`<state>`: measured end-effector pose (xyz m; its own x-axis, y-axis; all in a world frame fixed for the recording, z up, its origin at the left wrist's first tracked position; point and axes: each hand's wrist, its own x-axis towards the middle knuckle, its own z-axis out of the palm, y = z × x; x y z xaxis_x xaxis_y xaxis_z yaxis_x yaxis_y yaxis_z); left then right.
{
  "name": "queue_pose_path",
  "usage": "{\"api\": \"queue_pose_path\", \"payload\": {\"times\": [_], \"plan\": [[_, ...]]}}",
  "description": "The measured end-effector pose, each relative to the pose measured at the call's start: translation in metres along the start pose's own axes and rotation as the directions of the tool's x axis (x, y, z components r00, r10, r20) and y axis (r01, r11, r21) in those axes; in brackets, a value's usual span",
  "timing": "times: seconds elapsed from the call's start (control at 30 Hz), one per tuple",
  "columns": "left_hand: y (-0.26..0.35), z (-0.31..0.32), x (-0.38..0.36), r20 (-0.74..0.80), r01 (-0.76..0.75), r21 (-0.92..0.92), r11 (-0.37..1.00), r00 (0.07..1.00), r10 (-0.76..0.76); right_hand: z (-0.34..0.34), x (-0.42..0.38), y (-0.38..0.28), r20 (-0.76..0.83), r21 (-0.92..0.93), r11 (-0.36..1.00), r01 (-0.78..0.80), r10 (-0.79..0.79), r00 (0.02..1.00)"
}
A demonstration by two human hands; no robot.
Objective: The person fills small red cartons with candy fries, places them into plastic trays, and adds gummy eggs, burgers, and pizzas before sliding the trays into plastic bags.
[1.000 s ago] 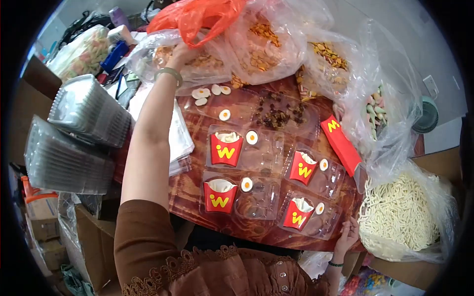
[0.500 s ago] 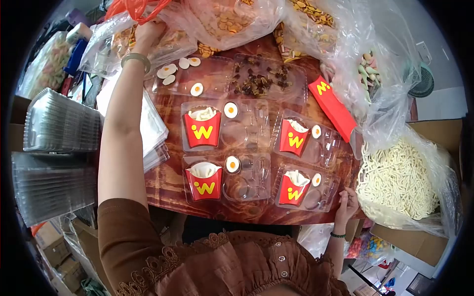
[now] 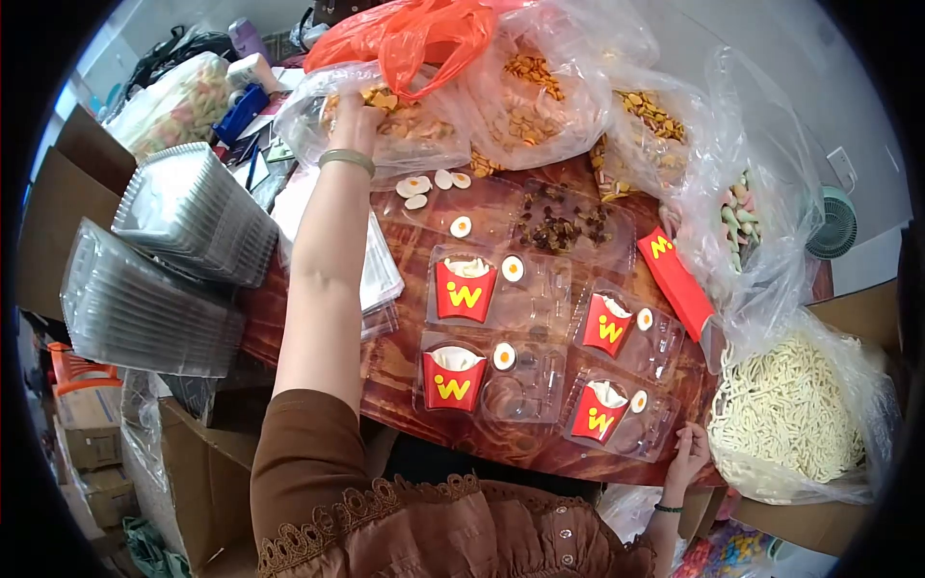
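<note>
My left hand [image 3: 358, 118] reaches into a clear plastic bag [image 3: 424, 144] of small orange-yellow pieces at the back; its fingertips are hidden among them. My right hand [image 3: 688, 453] rests at the table's front right edge, fingers loosely bent and apart, holding nothing. Between my arms lie several clear plastic trays [image 3: 525, 390], each with a red fries box [image 3: 454, 387] of pale sticks and a small fried-egg piece [image 3: 504, 356] beside it. More egg pieces [image 3: 414, 186] lie on a clear tray near my left forearm. Dark brown bits [image 3: 559, 220] fill another tray.
A red plastic bag [image 3: 438, 48] lies over the back bags. Stacked clear trays [image 3: 154, 299] stand at left. Flattened red boxes [image 3: 679, 289] lie at right, near a large bag of pale sticks [image 3: 790, 409] in a carton. Plastic sleeves [image 3: 381, 265] lie beneath my left arm.
The camera view has turned, so the table and trays appear farther right and lower. My left hand stays in the back bag, its fingers among the orange-yellow pieces. My right hand keeps its place.
</note>
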<state>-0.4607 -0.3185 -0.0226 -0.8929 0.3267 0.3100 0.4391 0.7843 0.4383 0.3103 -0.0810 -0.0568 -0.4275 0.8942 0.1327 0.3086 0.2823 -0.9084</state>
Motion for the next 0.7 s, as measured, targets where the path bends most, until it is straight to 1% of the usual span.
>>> {"api": "queue_pose_path", "payload": {"times": [0.03,0.07,0.1,0.13,0.2,0.23,0.3,0.33,0.43,0.47,0.53,0.57,0.6,0.63,0.67,0.7], "plan": [[0.001,0.003,0.009,0.099,0.311,-0.666,0.678,0.938,-0.333,0.0,0.0,0.001,0.004,0.004,1.0,0.006,-0.006,1.0],[0.0,-0.003,0.018,0.38,0.389,-0.917,-0.083,0.795,-0.472,0.0,0.001,0.0,0.009,0.008,1.0,0.016,-0.016,1.0],[0.002,-0.005,0.03,0.519,0.303,-0.833,-0.464,0.719,-0.462,0.0,0.001,0.001,0.008,0.008,1.0,0.021,-0.021,1.0],[0.011,-0.014,0.025,0.515,0.298,-0.834,-0.465,0.722,-0.462,-0.001,0.001,0.001,0.008,0.01,1.0,0.027,-0.027,1.0],[0.037,-0.04,0.007,0.552,0.151,-0.716,-0.682,0.721,-0.419,-0.001,0.001,0.002,0.024,0.05,0.998,0.025,-0.026,0.999],[0.036,-0.04,0.006,0.547,0.146,-0.716,-0.683,0.725,-0.418,-0.001,0.002,0.002,0.023,0.053,0.998,0.031,-0.032,0.999],[0.035,-0.04,0.0,0.497,0.067,-0.598,-0.798,0.813,-0.304,0.0,0.001,0.001,0.017,0.053,0.997,0.056,-0.057,0.998],[0.035,-0.039,-0.003,0.48,0.056,-0.584,-0.809,0.828,-0.289,0.0,0.001,0.002,0.015,0.055,0.997,0.061,-0.062,0.998],[0.039,-0.038,-0.011,0.472,0.049,-0.592,-0.804,0.83,-0.297,-0.003,-0.001,0.006,-0.02,0.07,0.994,0.086,-0.085,0.996],[0.046,-0.046,-0.019,0.532,0.08,-0.523,-0.848,0.808,-0.252,-0.004,-0.003,0.006,-0.049,0.11,0.989,0.095,-0.09,0.995],[0.065,-0.058,-0.036,0.501,0.07,-0.526,-0.847,0.831,-0.242,-0.007,-0.006,0.009,-0.084,0.153,0.982,0.113,-0.101,0.991],[0.071,-0.06,-0.044,0.505,0.11,-0.563,-0.819,0.83,-0.235,-0.008,-0.008,0.011,-0.108,0.174,0.98,0.099,-0.081,0.991],[0.08,-0.062,-0.05,0.516,0.087,-0.562,-0.822,0.814,-0.266,-0.009,-0.008,0.012,-0.131,0.198,0.976,0.088,-0.063,0.989],[0.087,-0.067,-0.056,0.525,0.062,-0.562,-0.825,0.797,-0.298,-0.007,-0.008,0.01,-0.136,0.204,0.974,0.101,-0.074,0.988],[0.083,-0.06,-0.057,0.53,0.119,-0.547,-0.829,0.815,-0.233,-0.006,-0.01,0.006,-0.121,0.204,0.97,0.134,-0.111,0.986],[0.079,-0.054,-0.054,0.526,0.117,-0.544,-0.831,0.819,-0.229,-0.005,-0.012,0.003,-0.104,0.2,0.966,0.164,-0.146,0.984]]}}
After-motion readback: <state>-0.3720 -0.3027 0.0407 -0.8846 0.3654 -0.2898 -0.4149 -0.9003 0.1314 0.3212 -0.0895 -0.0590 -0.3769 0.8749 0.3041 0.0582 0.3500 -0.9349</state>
